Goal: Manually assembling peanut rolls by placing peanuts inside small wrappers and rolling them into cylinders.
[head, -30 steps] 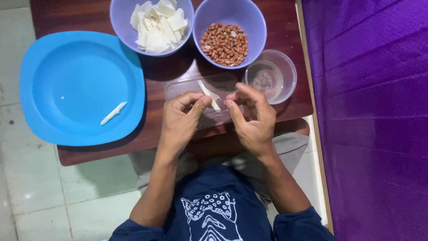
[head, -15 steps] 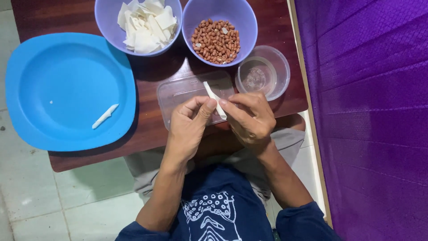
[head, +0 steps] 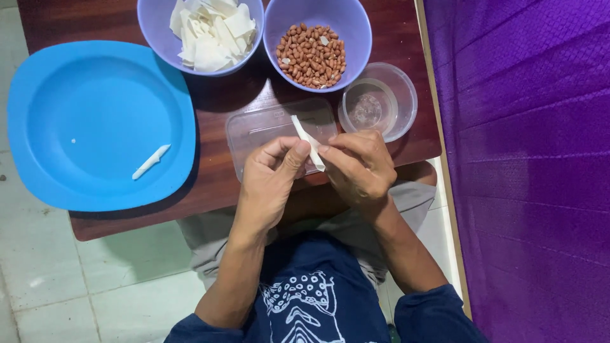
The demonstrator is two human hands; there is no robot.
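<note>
Both hands still pinch a thin white rolled wrapper over a clear plastic tray; the left hand and right hand have closed together since a second ago.

Both hands' fingers pinching white rolled wrapper, over clear container, dark table

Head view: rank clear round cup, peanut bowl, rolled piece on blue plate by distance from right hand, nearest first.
From the right hand:
1. Clear round cup, just beyond it, toward the table's right edge.
2. Peanut bowl, farther back.
3. Rolled piece, far left on the blue plate.
</note>
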